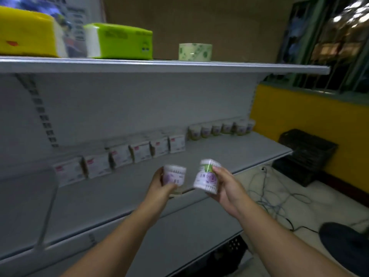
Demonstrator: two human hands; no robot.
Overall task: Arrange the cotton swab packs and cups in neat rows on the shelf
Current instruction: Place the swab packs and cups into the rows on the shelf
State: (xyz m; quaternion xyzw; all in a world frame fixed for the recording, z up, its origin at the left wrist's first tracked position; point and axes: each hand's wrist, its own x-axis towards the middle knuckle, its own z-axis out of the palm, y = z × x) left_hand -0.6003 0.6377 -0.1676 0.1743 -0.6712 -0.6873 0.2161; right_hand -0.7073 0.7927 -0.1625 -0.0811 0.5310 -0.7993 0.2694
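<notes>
Gripping cups point(206, 177) in both hands point(228, 187)

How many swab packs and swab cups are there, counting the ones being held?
Swab packs in the shelf row: 6
Row cups: 6, blurred
Held cups: 2, left cup in left hand, right cup in right hand
Total: 14

Six swab packs point(140, 150) along the shelf point(229, 154), six cups point(206, 131) further along, blurry count; two held cups point(206, 177); up top, two tissue packs point(119, 41), one roll point(195, 51).
</notes>
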